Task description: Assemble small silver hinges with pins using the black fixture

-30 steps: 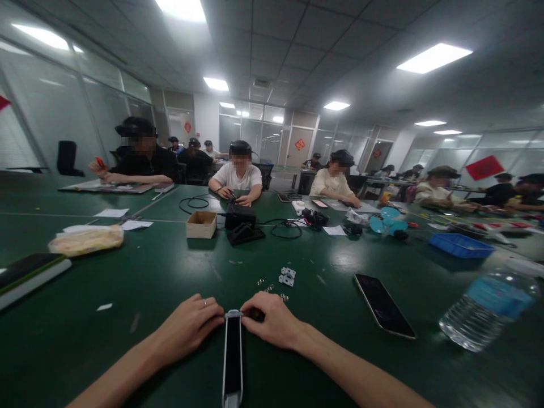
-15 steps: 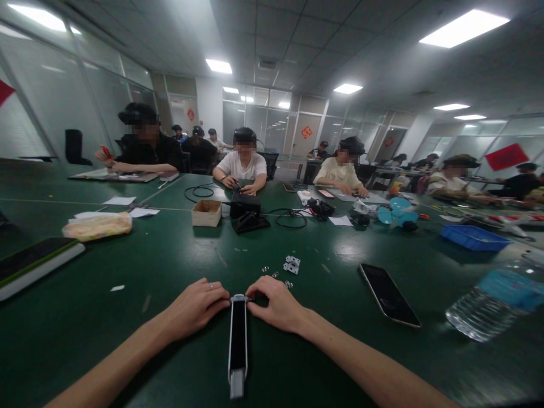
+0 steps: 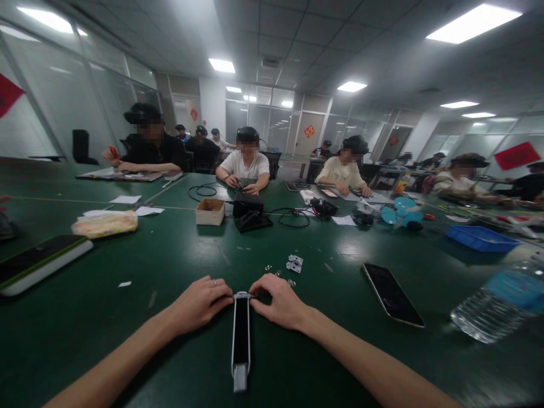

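**Two-sided pinch on a long, narrow bar (image 3: 241,334) with a flat black face and a pale rim**

The bar lies on the dark green tabletop (image 3: 182,377) directly in front of the person, its length running away from them, between the forearms. At its far end, the bare left hand (image 3: 208,303) grips the left edge with thumb and forefinger, and the bare right hand (image 3: 278,303) pinches the right edge. Whether a separate small part sits between the right fingertips is too small to tell.

Since both grips are at one end, uneven pressure could swivel the unheld near end or let a fingertip slip off the narrow edge. The tiny shiny metal pieces (image 3: 277,273) lie just beyond the right hand; a careless sweep of its knuckles could scatter them, or nudge the light grey plate with holes (image 3: 294,263) next to them. A wide swing of the right forearm might push the black-screened phone (image 3: 393,294).

The bar looks straight and slender, with a matte dark strip framed in white or silver, a rounded pale cap at the far end and a squarish grey block at the near end. No damage is discernible.
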`<state>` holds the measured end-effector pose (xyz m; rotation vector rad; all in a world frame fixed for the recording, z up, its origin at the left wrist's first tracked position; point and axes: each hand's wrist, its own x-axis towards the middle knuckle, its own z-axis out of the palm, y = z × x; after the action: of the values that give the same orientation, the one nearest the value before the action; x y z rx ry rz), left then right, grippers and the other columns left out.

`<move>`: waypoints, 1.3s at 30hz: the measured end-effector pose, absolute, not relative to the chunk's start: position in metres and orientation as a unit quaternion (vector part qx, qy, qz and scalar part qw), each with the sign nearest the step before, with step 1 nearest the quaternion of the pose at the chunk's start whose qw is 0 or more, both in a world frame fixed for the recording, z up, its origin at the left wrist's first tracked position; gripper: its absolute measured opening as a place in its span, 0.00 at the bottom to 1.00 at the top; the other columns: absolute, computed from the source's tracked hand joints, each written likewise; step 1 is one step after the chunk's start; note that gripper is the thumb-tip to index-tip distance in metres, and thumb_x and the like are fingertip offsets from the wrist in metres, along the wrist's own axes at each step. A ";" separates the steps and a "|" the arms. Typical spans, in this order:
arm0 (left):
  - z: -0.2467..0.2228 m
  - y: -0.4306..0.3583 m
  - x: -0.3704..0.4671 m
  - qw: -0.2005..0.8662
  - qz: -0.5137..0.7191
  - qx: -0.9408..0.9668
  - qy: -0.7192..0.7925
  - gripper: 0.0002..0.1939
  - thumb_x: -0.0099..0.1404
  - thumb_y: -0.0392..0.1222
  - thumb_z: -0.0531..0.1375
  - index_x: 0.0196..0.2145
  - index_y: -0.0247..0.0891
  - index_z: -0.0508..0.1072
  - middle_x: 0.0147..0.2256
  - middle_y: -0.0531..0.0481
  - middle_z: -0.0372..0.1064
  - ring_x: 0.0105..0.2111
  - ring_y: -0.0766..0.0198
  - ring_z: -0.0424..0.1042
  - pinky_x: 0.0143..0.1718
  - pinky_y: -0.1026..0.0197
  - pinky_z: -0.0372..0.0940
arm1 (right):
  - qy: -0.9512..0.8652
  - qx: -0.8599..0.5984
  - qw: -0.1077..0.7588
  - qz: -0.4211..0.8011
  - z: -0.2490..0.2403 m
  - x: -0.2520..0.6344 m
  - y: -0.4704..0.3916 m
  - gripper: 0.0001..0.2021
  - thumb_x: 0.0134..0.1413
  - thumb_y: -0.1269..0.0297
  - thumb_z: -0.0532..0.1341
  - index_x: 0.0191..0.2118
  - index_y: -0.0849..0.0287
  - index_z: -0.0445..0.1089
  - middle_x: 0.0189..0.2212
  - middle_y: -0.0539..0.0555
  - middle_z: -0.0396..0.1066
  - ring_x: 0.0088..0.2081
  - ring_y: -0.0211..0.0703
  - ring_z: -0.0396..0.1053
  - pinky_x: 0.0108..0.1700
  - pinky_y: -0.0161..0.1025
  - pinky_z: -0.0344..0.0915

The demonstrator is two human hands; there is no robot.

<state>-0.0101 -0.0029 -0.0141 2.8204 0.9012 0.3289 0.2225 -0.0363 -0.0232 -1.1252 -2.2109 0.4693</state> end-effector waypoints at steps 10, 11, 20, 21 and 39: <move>-0.016 -0.002 -0.012 0.090 0.127 0.942 0.296 0.13 0.72 0.42 0.48 0.39 0.39 0.71 0.34 0.50 0.71 0.32 0.63 0.69 0.35 0.61 0.57 | -0.838 -0.429 0.292 0.170 -0.024 0.224 -0.035 0.04 0.54 0.67 0.63 0.36 0.61 0.72 0.32 0.52 0.71 0.35 0.39 0.67 0.39 0.37 0.64; -0.015 -0.003 -0.012 0.092 0.127 0.942 0.296 0.13 0.72 0.42 0.48 0.39 0.39 0.71 0.34 0.50 0.71 0.32 0.63 0.69 0.35 0.61 0.58 | -0.841 -0.426 0.289 0.166 -0.025 0.224 -0.035 0.04 0.55 0.66 0.62 0.37 0.60 0.72 0.33 0.53 0.71 0.35 0.40 0.67 0.39 0.37 0.64; -0.014 -0.003 -0.011 0.086 0.119 0.942 0.301 0.13 0.71 0.42 0.48 0.39 0.38 0.72 0.34 0.50 0.71 0.32 0.63 0.69 0.35 0.61 0.58 | -0.865 -0.404 0.261 0.143 -0.028 0.231 -0.031 0.08 0.60 0.64 0.60 0.40 0.61 0.72 0.36 0.55 0.72 0.38 0.42 0.67 0.42 0.39 0.65; -0.014 -0.003 -0.011 0.085 0.121 0.943 0.300 0.14 0.72 0.42 0.48 0.39 0.39 0.72 0.34 0.50 0.71 0.32 0.63 0.69 0.35 0.61 0.58 | -0.866 -0.402 0.260 0.140 -0.028 0.231 -0.031 0.08 0.60 0.64 0.60 0.40 0.61 0.72 0.36 0.55 0.71 0.39 0.42 0.67 0.42 0.39 0.65; -0.014 -0.003 -0.012 0.077 0.106 0.943 0.307 0.12 0.72 0.42 0.49 0.39 0.39 0.72 0.35 0.50 0.71 0.33 0.63 0.69 0.36 0.61 0.58 | -0.858 -0.405 0.279 0.145 -0.028 0.231 -0.029 0.05 0.53 0.67 0.64 0.37 0.61 0.72 0.33 0.53 0.72 0.37 0.40 0.68 0.40 0.37 0.64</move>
<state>-0.0116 -0.0033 -0.0144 2.8252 0.9200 0.3175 0.2311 -0.0294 -0.0285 -1.0864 -2.3026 0.3880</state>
